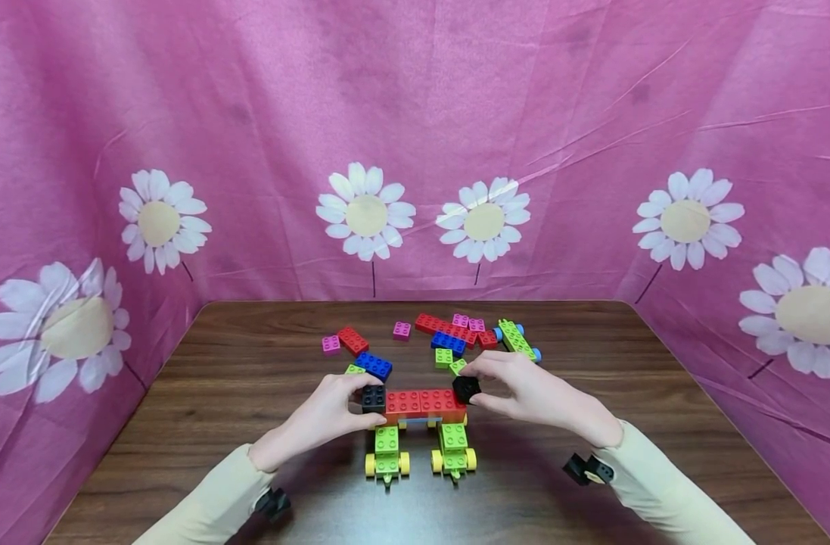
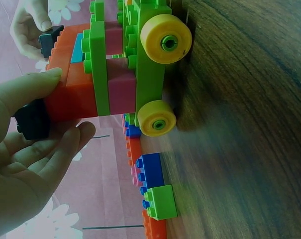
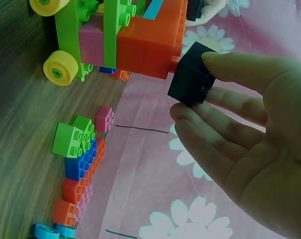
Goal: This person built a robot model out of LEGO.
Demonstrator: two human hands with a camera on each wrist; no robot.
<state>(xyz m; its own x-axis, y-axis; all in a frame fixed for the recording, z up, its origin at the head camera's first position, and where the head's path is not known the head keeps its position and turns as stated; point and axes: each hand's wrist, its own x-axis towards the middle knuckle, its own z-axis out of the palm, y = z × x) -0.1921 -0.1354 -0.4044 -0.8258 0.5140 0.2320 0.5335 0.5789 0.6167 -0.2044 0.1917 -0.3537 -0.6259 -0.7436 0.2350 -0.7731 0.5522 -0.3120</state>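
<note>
On the table, a toy brick build has two red bricks side by side on top, with light green plates and pink bricks beneath. Below these are two light green wheeled bases with yellow wheels. A black brick sits at the left end of the red top. My left hand grips that end, thumb on the front, fingers behind the black brick. My right hand pinches a second black brick between thumb and fingers. It is tilted, right at the studs of the right red end.
Behind the build lie loose bricks: blue, red, pink and light green. A light green base with blue wheels stands at the back right. A pink flowered cloth hangs beyond the table.
</note>
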